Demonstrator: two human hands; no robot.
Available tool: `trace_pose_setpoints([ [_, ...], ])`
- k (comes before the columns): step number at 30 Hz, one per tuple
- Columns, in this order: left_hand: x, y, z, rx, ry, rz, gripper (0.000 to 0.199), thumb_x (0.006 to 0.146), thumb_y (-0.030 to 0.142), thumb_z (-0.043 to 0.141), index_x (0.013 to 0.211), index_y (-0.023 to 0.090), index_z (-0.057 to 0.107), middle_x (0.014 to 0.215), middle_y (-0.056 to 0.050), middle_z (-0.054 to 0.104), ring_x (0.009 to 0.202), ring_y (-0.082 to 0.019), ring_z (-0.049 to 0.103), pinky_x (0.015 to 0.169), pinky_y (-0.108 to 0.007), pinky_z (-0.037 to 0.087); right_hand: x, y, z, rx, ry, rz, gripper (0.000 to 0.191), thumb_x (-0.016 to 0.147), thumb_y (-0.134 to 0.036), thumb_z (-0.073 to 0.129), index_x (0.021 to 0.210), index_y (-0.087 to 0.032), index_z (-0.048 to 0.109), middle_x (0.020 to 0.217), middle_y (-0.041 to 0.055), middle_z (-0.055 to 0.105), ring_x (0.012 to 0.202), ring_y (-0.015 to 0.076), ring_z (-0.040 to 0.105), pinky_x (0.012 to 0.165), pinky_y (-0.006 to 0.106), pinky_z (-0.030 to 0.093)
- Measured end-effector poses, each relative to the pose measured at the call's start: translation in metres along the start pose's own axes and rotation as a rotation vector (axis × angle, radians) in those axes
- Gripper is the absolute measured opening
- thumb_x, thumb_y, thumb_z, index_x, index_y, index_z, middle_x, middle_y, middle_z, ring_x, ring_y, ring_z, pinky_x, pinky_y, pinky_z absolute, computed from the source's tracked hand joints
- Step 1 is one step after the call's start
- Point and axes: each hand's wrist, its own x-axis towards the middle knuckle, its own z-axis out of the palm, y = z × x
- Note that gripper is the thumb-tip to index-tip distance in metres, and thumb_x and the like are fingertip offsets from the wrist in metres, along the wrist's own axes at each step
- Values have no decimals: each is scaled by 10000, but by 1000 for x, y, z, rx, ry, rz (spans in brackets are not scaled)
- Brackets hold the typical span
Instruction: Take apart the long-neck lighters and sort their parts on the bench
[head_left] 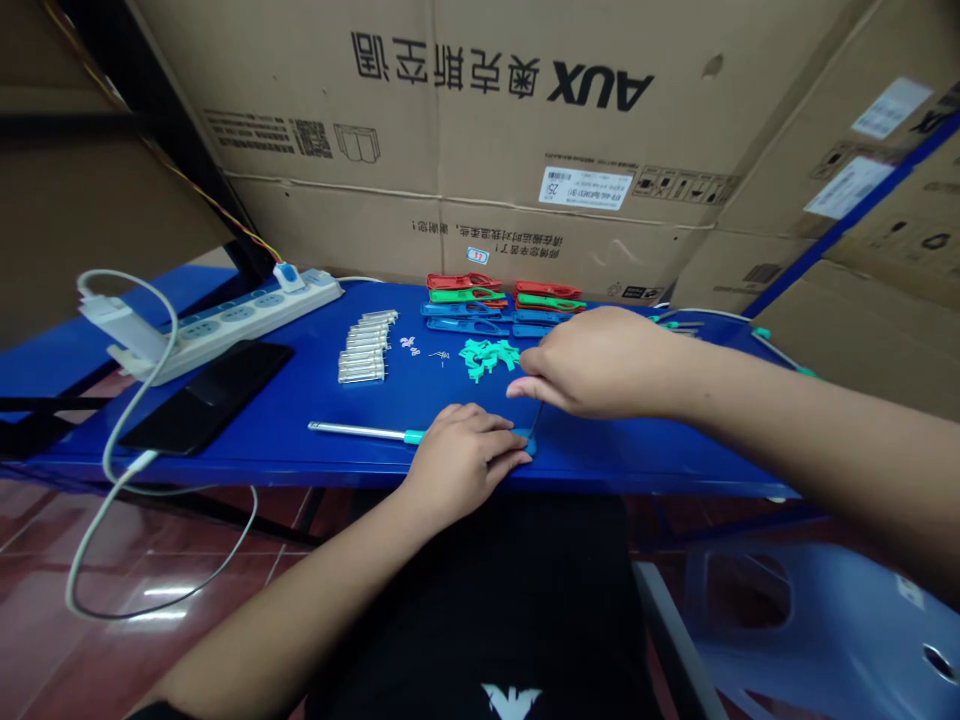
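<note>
My left hand (463, 462) lies at the table's front edge, shut on the teal end of a metal rod (356, 431), which points left. My right hand (600, 362) hangs just above and to the right, fingertips close to a thin dark wire (534, 420); whether they hold it is hidden. Left of those fingers lies a heap of teal plastic pieces (486, 358). Further left stand a stack of metal tubes (363, 350), small white parts (409, 345) and tiny metal pins (439, 355). Red, green and blue plastic strips (466, 295) lie in rows behind.
The blue table (637, 460) also carries a white power strip (225, 325), a black phone (206, 395) and a white cable (127, 345) that droops to the red tile floor (142, 560). Cardboard boxes (480, 130) rise behind it. A blue plastic stool (810, 630) stands at lower right.
</note>
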Motion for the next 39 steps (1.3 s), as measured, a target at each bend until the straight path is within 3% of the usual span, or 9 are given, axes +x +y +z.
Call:
trace_pose_setpoints([
  [3, 0, 0, 0, 1, -2, -1, 189, 931, 402, 665, 991, 257, 770, 1023, -15, 768, 900, -216, 649, 789, -369, 419, -3, 3, -1, 133, -23, -143, 302, 940, -328, 501, 1145, -148, 631, 1019, 127, 703, 770, 215, 624, 598, 301, 344],
  [6, 0, 1, 0, -1, -3, -3, 193, 936, 403, 657, 1000, 260, 770, 1029, -18, 768, 900, -215, 647, 786, -369, 422, -3, 4, -7, 152, -123, -195, 260, 867, -192, 570, 1113, -183, 655, 984, 84, 707, 790, 196, 623, 606, 285, 350],
  [8, 0, 1, 0, 1, -4, -3, 200, 943, 405, 648, 1006, 260, 770, 1033, -21, 769, 897, -214, 649, 784, -369, 425, -1, 0, -9, 73, -126, -143, 200, 911, -274, 560, 1024, -184, 697, 877, 88, 709, 746, 211, 620, 592, 291, 337],
  [13, 0, 0, 1, 4, -4, -3, 191, 940, 402, 654, 995, 262, 770, 1029, -13, 771, 923, -217, 657, 803, -377, 431, 0, -12, -8, -115, -10, 38, 637, 1018, -537, 282, 786, -130, 714, 710, 160, 672, 679, 265, 625, 583, 327, 329],
  [19, 0, 1, 0, 7, -20, -12, 212, 947, 413, 639, 1014, 261, 770, 1034, -12, 767, 910, -213, 647, 782, -376, 437, 3, -4, -1, 22, -28, -239, 312, 931, -233, 504, 1208, -150, 623, 1057, 134, 703, 823, 229, 643, 619, 302, 343],
  [24, 0, 0, 1, 2, -23, -15, 198, 940, 406, 652, 1005, 260, 769, 1032, -8, 767, 930, -220, 651, 809, -386, 436, 5, -6, 3, 11, 29, -155, 350, 1029, -345, 365, 1148, -168, 643, 769, 87, 683, 651, 201, 595, 568, 289, 277],
  [30, 0, 0, 1, -1, -15, -16, 186, 937, 397, 656, 1002, 263, 769, 1043, -16, 766, 937, -221, 653, 807, -378, 433, 2, -3, -1, 54, -23, -378, 316, 873, -166, 598, 1188, -148, 610, 1134, 129, 643, 908, 220, 615, 647, 289, 369],
  [35, 0, 0, 1, -5, -25, -15, 201, 943, 413, 644, 1009, 268, 767, 1038, -13, 766, 916, -216, 647, 795, -376, 432, 5, -6, 7, -46, -18, -189, 192, 974, -247, 500, 1034, -158, 659, 868, 89, 677, 692, 192, 593, 585, 291, 314],
  [39, -1, 0, 1, 2, -18, -10, 190, 937, 408, 654, 993, 270, 772, 1020, -14, 767, 896, -217, 648, 792, -382, 437, 0, -8, 4, 31, 58, -249, 293, 1004, -298, 447, 1214, -150, 588, 1077, 135, 650, 796, 206, 607, 607, 295, 348],
])
